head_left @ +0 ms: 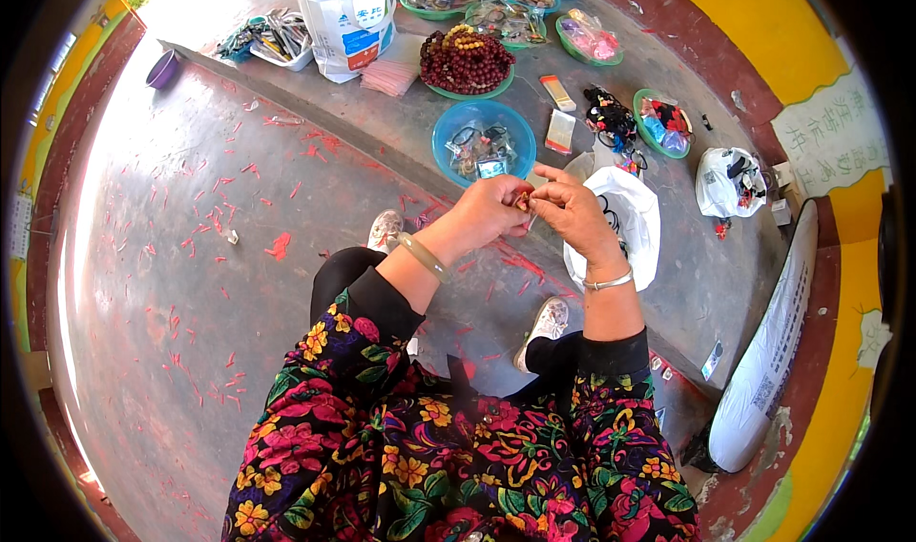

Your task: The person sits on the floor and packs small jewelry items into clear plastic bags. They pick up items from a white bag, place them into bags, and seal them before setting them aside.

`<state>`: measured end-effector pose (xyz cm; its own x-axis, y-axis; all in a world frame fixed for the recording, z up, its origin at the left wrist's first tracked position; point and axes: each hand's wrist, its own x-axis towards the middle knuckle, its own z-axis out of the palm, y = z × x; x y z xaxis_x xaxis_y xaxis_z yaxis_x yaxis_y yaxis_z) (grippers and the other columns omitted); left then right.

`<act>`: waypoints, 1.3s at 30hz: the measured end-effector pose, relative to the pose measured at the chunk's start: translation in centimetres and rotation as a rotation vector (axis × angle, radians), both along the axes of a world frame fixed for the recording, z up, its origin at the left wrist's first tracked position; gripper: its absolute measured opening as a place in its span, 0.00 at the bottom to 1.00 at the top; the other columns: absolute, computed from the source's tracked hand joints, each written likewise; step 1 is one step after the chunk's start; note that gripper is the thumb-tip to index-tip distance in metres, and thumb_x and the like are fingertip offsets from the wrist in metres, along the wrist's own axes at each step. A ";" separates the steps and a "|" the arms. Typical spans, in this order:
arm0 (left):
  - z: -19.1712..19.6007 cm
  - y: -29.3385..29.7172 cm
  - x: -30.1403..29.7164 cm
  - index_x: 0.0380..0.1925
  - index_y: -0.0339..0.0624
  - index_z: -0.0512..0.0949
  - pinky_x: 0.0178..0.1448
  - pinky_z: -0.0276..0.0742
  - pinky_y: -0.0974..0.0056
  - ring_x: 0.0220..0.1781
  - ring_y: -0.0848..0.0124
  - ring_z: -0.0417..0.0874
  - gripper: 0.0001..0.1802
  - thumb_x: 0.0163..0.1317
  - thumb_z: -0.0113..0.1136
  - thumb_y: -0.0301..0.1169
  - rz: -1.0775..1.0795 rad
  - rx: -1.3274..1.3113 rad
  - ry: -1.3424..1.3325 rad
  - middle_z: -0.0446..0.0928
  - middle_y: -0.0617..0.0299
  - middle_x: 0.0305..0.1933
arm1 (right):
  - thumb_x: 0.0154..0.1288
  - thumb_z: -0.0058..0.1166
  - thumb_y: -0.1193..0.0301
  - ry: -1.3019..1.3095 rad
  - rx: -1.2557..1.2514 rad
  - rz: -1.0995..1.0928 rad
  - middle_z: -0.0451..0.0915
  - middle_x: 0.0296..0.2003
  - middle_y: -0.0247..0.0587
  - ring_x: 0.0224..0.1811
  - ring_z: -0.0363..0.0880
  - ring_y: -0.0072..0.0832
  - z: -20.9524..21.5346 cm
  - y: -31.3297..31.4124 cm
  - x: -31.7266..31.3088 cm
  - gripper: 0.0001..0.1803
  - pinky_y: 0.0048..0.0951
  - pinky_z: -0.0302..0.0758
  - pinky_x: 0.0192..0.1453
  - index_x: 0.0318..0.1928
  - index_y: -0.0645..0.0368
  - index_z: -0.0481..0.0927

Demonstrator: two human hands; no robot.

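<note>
My left hand [487,208] and my right hand [572,213] meet in front of me, fingers pinched on a small reddish-gold piece [522,201] whose kind is too small to make out. Both hands hold it from either side, the fingertips almost touching. Just beyond them stands a blue plastic basin [441,141] with small clear packets [480,146] in it. Under and beside my right hand is an open white plastic bag [644,222] with black cords [611,219] showing inside.
Dark red bead strings [465,63] fill a green basin behind. Several more basins, a tall white bag [346,27], and a tray of tools [284,36] stand on the raised step. A purple bowl [164,69] sits left. A white sack [768,370] lies right; red scraps [279,246] litter the floor.
</note>
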<state>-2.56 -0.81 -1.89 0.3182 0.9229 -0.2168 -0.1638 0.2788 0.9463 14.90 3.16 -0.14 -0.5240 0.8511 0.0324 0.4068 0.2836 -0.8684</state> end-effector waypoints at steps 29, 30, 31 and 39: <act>-0.1 0.1 0.4 0.53 0.32 0.67 0.40 0.78 0.67 0.37 0.72 0.79 0.21 0.57 0.53 0.18 -0.033 0.067 0.128 0.76 0.55 0.44 | 0.58 0.53 0.72 0.002 -0.151 0.238 0.78 0.41 0.40 0.43 0.75 0.27 0.1 0.2 0.9 0.13 0.27 0.71 0.49 0.41 0.65 0.80; 0.3 -0.1 0.2 0.53 0.32 0.67 0.39 0.78 0.67 0.37 0.72 0.79 0.21 0.57 0.53 0.18 -0.028 0.054 0.107 0.76 0.55 0.44 | 0.58 0.53 0.71 0.011 -0.249 0.178 0.79 0.38 0.39 0.40 0.76 0.25 0.4 0.1 0.9 0.12 0.26 0.71 0.46 0.41 0.65 0.80; 0.6 -0.1 0.1 0.53 0.32 0.66 0.39 0.78 0.68 0.37 0.73 0.79 0.21 0.58 0.53 0.19 -0.023 0.042 0.086 0.76 0.55 0.45 | 0.59 0.54 0.70 0.021 -0.347 0.118 0.80 0.35 0.37 0.37 0.76 0.23 0.8 0.0 0.9 0.12 0.25 0.72 0.43 0.40 0.64 0.80; 0.9 0.1 -0.5 0.50 0.30 0.69 0.32 0.73 0.72 0.33 0.75 0.79 0.20 0.57 0.57 0.24 0.037 -0.050 0.008 0.78 0.57 0.37 | 0.60 0.53 0.69 0.025 -0.366 -0.049 0.80 0.27 0.32 0.27 0.75 0.17 1.3 -0.4 0.6 0.10 0.21 0.72 0.32 0.36 0.63 0.81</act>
<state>-3.09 -0.70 -0.98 0.2820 0.9219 -0.2657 -0.1674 0.3200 0.9325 15.49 2.71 1.16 -0.4851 0.8328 -0.2665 0.3899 -0.0668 -0.9184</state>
